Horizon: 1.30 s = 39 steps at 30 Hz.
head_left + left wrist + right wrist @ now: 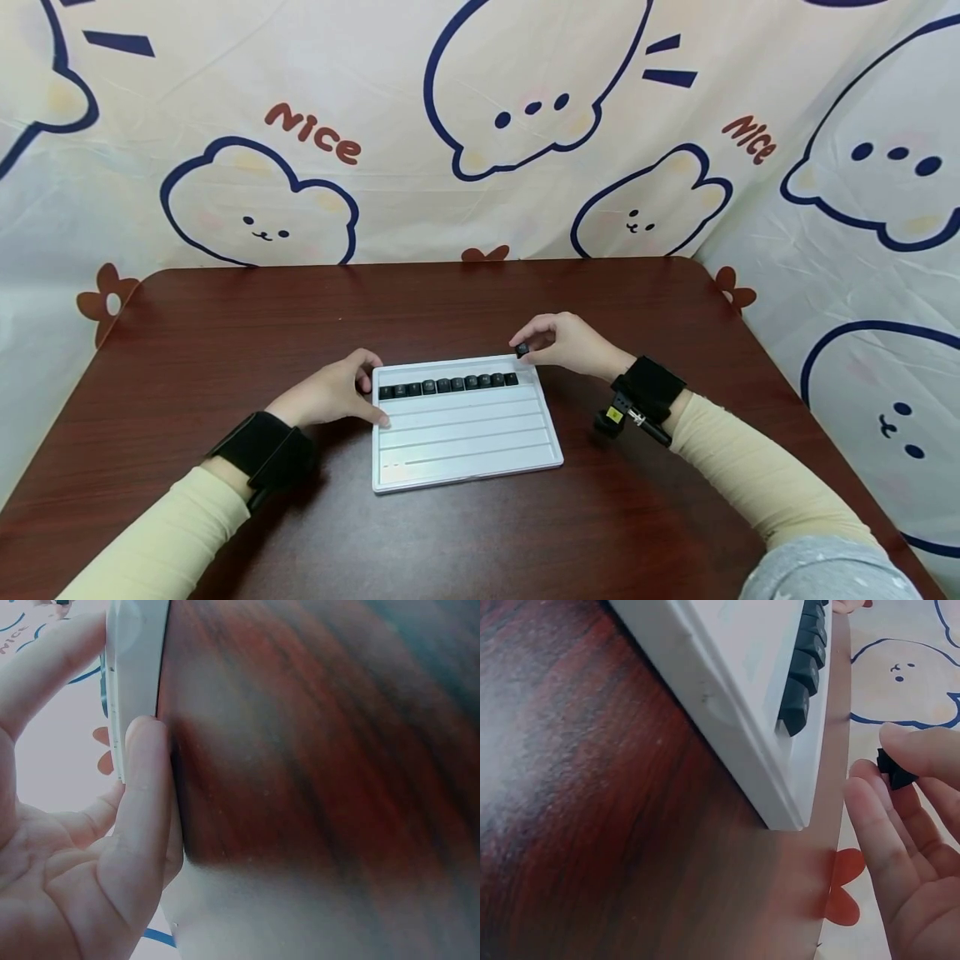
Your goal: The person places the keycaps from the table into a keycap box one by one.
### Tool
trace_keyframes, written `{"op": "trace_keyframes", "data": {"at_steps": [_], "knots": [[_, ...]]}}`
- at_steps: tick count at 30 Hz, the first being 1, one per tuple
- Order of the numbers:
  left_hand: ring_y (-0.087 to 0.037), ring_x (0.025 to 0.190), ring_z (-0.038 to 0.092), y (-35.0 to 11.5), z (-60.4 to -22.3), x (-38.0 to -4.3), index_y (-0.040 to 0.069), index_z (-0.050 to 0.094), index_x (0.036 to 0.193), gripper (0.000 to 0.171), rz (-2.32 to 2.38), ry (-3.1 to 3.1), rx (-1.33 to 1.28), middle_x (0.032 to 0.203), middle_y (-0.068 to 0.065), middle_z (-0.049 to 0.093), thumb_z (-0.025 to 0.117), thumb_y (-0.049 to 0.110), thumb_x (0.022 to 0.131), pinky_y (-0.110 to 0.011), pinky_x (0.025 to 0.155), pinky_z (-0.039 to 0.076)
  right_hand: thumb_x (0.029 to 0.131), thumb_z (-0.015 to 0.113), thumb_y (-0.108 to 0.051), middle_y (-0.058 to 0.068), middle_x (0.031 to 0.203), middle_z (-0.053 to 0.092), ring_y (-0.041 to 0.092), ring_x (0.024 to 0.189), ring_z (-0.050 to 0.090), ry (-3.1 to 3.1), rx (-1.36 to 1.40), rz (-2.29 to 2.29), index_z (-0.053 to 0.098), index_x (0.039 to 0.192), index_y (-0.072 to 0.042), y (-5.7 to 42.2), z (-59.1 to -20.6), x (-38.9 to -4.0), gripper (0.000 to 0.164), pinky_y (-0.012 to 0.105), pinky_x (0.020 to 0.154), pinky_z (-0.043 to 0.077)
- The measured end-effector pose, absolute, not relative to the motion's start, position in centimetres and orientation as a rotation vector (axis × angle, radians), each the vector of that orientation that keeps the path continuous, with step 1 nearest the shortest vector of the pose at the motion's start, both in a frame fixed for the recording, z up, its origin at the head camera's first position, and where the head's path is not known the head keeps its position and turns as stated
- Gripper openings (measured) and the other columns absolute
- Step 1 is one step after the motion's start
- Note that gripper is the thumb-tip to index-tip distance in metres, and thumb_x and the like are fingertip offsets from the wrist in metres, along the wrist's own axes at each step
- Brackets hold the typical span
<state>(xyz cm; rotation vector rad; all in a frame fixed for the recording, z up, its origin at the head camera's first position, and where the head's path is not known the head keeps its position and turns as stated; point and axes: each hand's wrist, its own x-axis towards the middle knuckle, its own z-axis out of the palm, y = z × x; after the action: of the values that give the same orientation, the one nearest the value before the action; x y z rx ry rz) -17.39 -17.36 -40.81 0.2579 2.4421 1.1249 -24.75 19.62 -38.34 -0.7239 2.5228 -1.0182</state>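
Observation:
A white ridged tray (465,433) lies on the table, with a row of black keycaps (457,384) standing along its upper groove. My left hand (333,390) grips the tray's left edge, thumb over the rim and fingers at the side; the left wrist view shows fingers (146,772) against the white edge. Just beyond the tray's upper right corner, my right hand (573,343) pinches a single black keycap (898,771) between thumb and fingertips. In the right wrist view, that keycap is apart from the end keycap (795,707) of the row.
Dark reddish-brown wood forms the table (450,542) under the tray. Behind it and at the sides hangs a pale cloth (405,208) with cartoon outlines, meeting the table's far edge. Black straps (651,387) with small devices sit on the wrists.

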Motion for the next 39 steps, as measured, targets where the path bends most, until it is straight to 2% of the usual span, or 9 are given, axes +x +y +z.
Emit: {"op": "trace_keyframes", "data": {"at_steps": [14, 27, 39], "knots": [[-0.029, 0.094, 0.051, -17.6, -41.1, -17.4, 0.001, 0.047, 0.129, 0.075, 1.107, 2.45, 0.253, 0.1, -0.014, 0.051, 0.094, 0.019, 0.074, -0.039, 0.078, 0.042, 0.086, 0.082, -0.002, 0.001, 0.104, 0.071, 0.017, 0.085, 0.059, 2.599, -0.872, -0.82, 0.077, 0.105, -0.01, 19.7, -39.4, -23.3, 0.021, 0.032, 0.077, 0.052], [-0.029, 0.094, 0.051, -17.6, -41.2, -17.4, 0.001, 0.047, 0.129, 0.075, 1.126, 2.445, 0.265, 0.099, -0.014, 0.05, 0.094, 0.018, 0.074, -0.039, 0.077, 0.042, 0.083, 0.084, -0.003, -0.005, 0.087, 0.067, 0.014, 0.077, 0.055, 2.619, -0.913, -0.734, 0.077, 0.099, -0.011, 19.1, -39.5, -23.1, 0.02, 0.029, 0.069, 0.048], [-0.03, 0.097, 0.051, -17.4, -40.9, -17.4, 0.001, 0.047, 0.13, 0.075, 1.114, 2.451, 0.253, 0.101, -0.015, 0.051, 0.094, 0.019, 0.075, -0.04, 0.079, 0.042, 0.082, 0.086, -0.005, -0.003, 0.09, 0.067, 0.015, 0.077, 0.054, 2.639, -0.904, -0.685, 0.078, 0.101, -0.012, 19.0, -39.5, -23.0, 0.022, 0.029, 0.068, 0.047]]}}
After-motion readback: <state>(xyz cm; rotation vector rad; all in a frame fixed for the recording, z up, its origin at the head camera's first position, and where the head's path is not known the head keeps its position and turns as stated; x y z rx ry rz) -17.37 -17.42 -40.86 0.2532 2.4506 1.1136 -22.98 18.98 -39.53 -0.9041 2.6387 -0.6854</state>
